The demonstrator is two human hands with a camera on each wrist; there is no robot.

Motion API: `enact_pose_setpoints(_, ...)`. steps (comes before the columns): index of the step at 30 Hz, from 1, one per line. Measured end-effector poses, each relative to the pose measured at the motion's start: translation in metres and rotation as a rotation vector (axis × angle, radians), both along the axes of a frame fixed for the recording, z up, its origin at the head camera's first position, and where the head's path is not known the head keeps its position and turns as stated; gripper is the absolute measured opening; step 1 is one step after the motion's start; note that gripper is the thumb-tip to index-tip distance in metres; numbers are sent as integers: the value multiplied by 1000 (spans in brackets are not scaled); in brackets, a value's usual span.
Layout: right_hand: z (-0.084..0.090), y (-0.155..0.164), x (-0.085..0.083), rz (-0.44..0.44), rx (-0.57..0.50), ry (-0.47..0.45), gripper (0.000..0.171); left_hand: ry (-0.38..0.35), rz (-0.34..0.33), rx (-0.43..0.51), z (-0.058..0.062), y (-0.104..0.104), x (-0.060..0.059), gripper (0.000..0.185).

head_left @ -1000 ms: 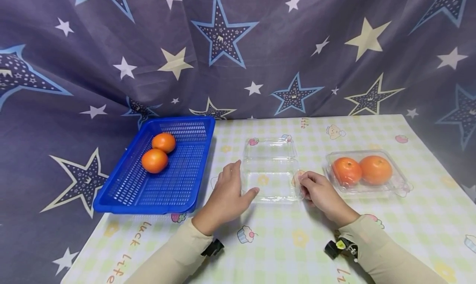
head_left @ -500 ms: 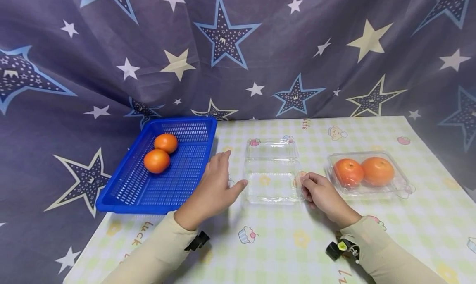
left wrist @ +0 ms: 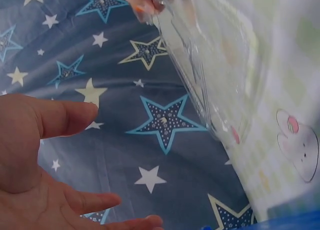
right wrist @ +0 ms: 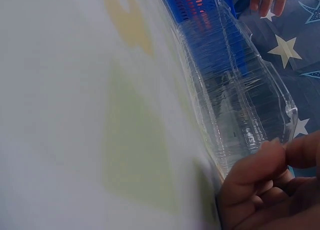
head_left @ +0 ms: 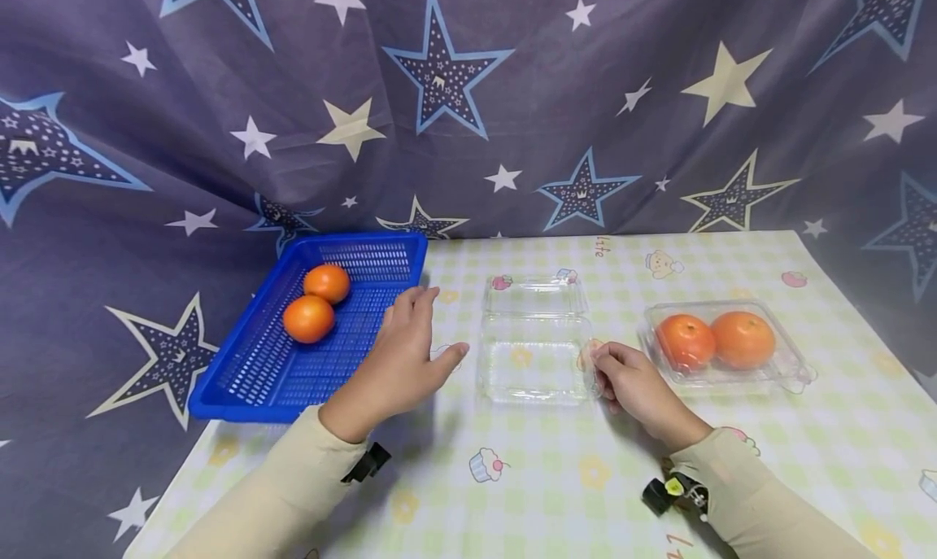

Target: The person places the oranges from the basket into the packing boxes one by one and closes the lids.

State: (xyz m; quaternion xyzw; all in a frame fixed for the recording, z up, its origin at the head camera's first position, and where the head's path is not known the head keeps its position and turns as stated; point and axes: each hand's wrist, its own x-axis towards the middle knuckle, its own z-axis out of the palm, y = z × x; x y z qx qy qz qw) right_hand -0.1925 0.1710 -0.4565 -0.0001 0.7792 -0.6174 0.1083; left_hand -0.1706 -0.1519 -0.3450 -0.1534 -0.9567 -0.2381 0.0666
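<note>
A clear plastic clamshell box (head_left: 536, 357) lies unfolded on the table, its lid (head_left: 536, 295) laid back behind the base. My right hand (head_left: 638, 388) pinches the right edge of this box between thumb and bent fingers, as the right wrist view also shows. The left hand (head_left: 398, 364) hovers with spread fingers between the box and a blue plastic basket (head_left: 311, 413), touching neither as far as I can see. Two oranges, a rear orange (head_left: 326, 284) and a front orange (head_left: 309, 319), sit touching in the basket's left part.
On the right stands a second clear clamshell box (head_left: 786, 355), closed over two oranges (head_left: 743, 339). A checked tablecloth (head_left: 542, 486) covers the table. Behind it hangs a dark star-patterned curtain (head_left: 468, 168).
My left hand has left the left side of the unfolded box and moved left toward the basket. The right hand has kept its pinch on the box edge.
</note>
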Motion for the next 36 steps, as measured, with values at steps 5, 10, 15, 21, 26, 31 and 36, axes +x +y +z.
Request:
enact_pose_setpoints(5,1,0,1,4,-2,-10,27,-20,18,-16,7,-8,-3,89)
enact_pose_setpoints(10,1,-1,1,8,-9,-8,27,-12,38,-43,13,-18,-7,88)
enact_pose_setpoints(15,1,-1,1,9,-11,-2,26,-6,53,-59,18,-29,-10,88)
enact_pose_setpoints(21,2,-1,1,11,29,-1,27,25,71,-89,27,-37,-13,87)
enact_pose_setpoints(26,2,0,1,16,18,-3,28,3,106,-103,32,-46,-18,87)
enact_pose_setpoints(31,1,0,1,15,5,-1,27,-39,145,-103,35,-58,-26,90)
enact_pose_setpoints(36,1,0,1,9,3,1,27,-80,167,-102,39,-68,-32,92)
